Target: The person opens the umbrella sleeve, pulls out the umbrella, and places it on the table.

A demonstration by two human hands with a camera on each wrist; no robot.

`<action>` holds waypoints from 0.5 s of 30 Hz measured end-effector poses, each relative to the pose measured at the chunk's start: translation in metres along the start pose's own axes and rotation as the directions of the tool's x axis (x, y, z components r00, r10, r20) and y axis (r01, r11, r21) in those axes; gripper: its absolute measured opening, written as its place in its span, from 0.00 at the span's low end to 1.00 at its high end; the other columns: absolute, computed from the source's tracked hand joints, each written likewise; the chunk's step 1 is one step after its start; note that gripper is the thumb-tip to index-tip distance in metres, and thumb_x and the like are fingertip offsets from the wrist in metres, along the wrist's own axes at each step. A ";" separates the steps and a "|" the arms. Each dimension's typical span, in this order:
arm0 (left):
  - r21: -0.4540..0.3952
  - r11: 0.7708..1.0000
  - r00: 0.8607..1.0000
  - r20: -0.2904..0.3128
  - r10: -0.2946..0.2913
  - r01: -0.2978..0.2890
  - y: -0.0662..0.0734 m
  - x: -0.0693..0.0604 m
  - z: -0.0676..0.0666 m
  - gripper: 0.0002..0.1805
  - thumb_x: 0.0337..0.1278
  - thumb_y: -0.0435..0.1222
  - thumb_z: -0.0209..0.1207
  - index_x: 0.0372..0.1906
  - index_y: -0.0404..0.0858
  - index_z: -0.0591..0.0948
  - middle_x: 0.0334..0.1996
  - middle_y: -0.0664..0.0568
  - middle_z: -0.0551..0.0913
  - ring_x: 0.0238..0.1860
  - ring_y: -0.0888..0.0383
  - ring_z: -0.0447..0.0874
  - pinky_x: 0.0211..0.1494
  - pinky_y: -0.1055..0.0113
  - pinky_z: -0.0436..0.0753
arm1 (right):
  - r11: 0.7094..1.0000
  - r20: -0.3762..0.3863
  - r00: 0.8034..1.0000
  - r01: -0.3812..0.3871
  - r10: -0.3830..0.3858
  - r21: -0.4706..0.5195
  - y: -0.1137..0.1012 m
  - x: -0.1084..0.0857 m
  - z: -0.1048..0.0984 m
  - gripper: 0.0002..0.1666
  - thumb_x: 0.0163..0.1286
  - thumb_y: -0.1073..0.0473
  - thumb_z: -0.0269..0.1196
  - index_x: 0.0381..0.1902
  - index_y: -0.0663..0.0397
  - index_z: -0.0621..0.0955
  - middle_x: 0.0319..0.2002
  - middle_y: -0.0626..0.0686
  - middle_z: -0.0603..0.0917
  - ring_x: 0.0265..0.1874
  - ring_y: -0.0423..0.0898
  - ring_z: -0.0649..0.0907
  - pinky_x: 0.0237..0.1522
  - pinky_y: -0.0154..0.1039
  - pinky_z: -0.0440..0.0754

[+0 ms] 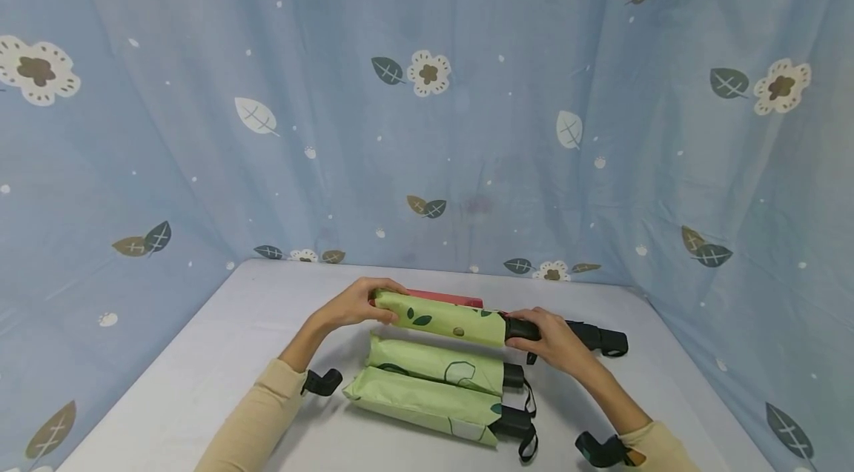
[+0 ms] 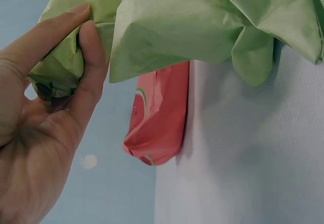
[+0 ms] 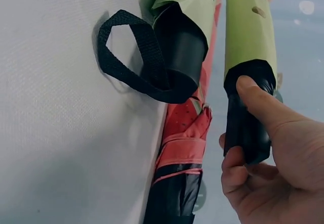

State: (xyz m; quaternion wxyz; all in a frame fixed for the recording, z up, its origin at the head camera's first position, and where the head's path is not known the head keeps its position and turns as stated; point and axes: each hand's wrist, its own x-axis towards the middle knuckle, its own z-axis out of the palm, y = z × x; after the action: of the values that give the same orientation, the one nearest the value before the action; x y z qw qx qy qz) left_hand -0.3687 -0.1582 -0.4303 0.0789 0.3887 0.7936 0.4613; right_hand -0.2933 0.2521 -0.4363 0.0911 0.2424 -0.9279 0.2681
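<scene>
Above the table, both hands hold a light green folded umbrella (image 1: 440, 320) in a leaf-print sleeve. My left hand (image 1: 360, 303) pinches its closed sleeve end between thumb and fingers. At the other end, my right hand (image 1: 552, 338) grips the black handle (image 3: 248, 125), with the thumb lying along it. Nearer to me, two more green sleeved umbrellas lie side by side: a middle one (image 1: 434, 364) and a front one (image 1: 423, 404), their black handles with wrist straps pointing right. Behind the held one lies a red watermelon-print umbrella (image 2: 162, 115), partly hidden in the head view.
The umbrellas lie on a white-covered table (image 1: 267, 287). A blue curtain (image 1: 333, 161) with leaves and flowers hangs behind and at the sides. Black wrist mounts (image 1: 323, 382) sit on both forearms. The red umbrella's black handle (image 1: 612, 343) extends to the right beyond my right hand.
</scene>
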 end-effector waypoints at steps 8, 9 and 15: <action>-0.012 1.000 1.000 0.015 -0.001 0.001 0.002 0.001 0.002 0.23 0.59 0.38 0.67 0.60 0.48 0.79 0.28 0.45 0.87 0.26 0.35 0.84 0.27 0.44 0.78 | 1.000 0.037 0.999 0.007 -0.008 0.016 -0.003 -0.001 -0.003 0.33 0.63 0.45 0.67 0.61 0.56 0.79 0.54 0.59 0.84 0.30 0.33 0.78 0.27 0.29 0.72; -0.012 1.000 1.000 0.012 -0.005 0.005 0.003 0.001 0.002 0.23 0.58 0.38 0.67 0.60 0.49 0.79 0.28 0.46 0.87 0.27 0.36 0.85 0.27 0.44 0.77 | 1.000 0.034 0.999 0.002 -0.003 0.020 -0.003 -0.001 -0.003 0.33 0.63 0.45 0.67 0.61 0.56 0.79 0.54 0.59 0.84 0.31 0.34 0.79 0.27 0.29 0.72; -0.010 1.000 1.000 0.002 -0.018 0.018 0.004 0.001 0.002 0.24 0.57 0.39 0.68 0.60 0.51 0.79 0.29 0.48 0.87 0.27 0.36 0.84 0.26 0.44 0.76 | 0.999 0.006 1.000 -0.023 0.023 -0.026 -0.003 -0.001 0.003 0.35 0.60 0.41 0.70 0.61 0.53 0.80 0.55 0.57 0.84 0.48 0.52 0.85 0.40 0.42 0.83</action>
State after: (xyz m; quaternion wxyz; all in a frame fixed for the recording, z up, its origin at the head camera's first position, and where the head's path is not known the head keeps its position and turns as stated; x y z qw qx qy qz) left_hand -0.3666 -0.1547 -0.4286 0.0861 0.3815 0.7947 0.4643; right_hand -0.2911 0.2484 -0.4372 0.0881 0.2315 -0.9343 0.2563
